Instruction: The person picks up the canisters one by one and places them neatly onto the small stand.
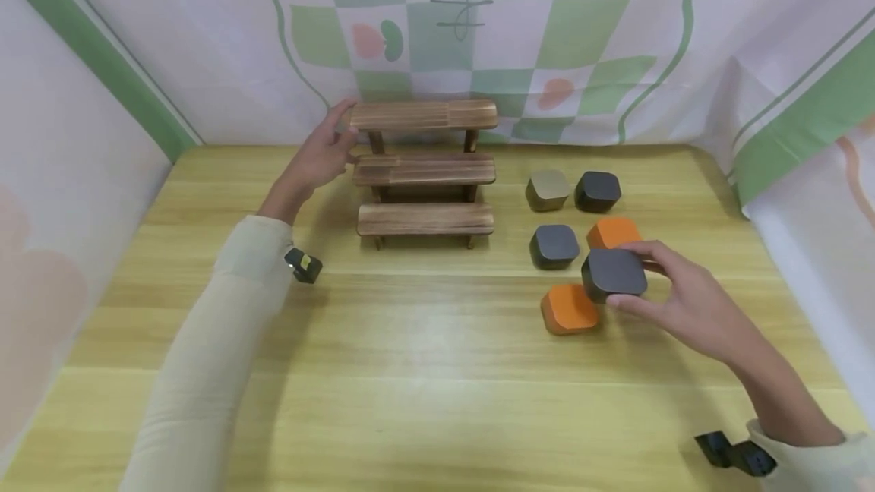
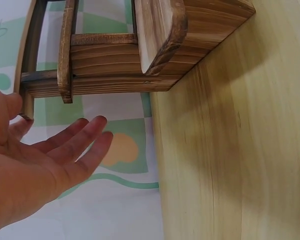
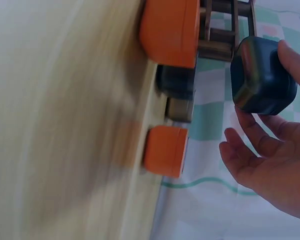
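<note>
A three-tier wooden step shelf stands at the back of the table. My left hand is at the left end of its top board, thumb and a finger pinching the end while the other fingers stretch out. A dark grey rounded-square block is between the thumb and fingers of my right hand, raised off the table in the right wrist view. Below and around it are an orange block, another orange block and a grey block.
Farther back stand a gold-tan block and a black block, right of the shelf. The wooden table ends at a patterned cloth hanging behind it. Cloth also hangs at both sides.
</note>
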A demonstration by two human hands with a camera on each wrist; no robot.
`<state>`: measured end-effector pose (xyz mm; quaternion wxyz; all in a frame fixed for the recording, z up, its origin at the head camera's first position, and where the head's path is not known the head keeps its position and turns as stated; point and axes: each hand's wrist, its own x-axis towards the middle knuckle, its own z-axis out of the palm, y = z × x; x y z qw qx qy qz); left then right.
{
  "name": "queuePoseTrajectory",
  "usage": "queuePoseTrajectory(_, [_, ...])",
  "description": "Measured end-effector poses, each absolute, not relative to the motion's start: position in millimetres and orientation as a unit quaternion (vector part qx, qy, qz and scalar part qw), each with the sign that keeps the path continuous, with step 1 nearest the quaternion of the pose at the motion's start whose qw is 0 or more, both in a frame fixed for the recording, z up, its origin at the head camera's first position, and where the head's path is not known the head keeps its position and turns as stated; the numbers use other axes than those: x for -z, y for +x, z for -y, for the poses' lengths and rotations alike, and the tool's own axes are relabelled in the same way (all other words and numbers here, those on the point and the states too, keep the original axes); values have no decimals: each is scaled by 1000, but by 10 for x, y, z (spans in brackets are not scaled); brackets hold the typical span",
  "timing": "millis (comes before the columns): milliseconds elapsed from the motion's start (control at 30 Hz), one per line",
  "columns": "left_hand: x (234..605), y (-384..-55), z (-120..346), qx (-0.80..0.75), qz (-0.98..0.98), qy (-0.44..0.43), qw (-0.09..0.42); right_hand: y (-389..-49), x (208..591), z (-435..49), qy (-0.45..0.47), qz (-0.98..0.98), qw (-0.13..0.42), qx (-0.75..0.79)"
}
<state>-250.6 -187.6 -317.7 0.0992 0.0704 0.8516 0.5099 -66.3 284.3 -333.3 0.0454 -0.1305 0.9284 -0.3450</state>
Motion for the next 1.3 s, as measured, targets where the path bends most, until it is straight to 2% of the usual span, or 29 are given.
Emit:
queuePoseTrajectory(433, [3067, -2516, 1822, -466, -876, 83, 91, -815, 3180, -2569, -139, -928, 24, 345])
queuePoseTrajectory(933, [3028, -2522, 1784, -429, -895, 88, 86, -972, 3016, -2255, -129, -919, 31, 372])
queuePoseTrajectory(1300, [3049, -2517, 1784, -414, -901, 93, 90, -1060, 3013, -2087, -158, -909, 22, 386])
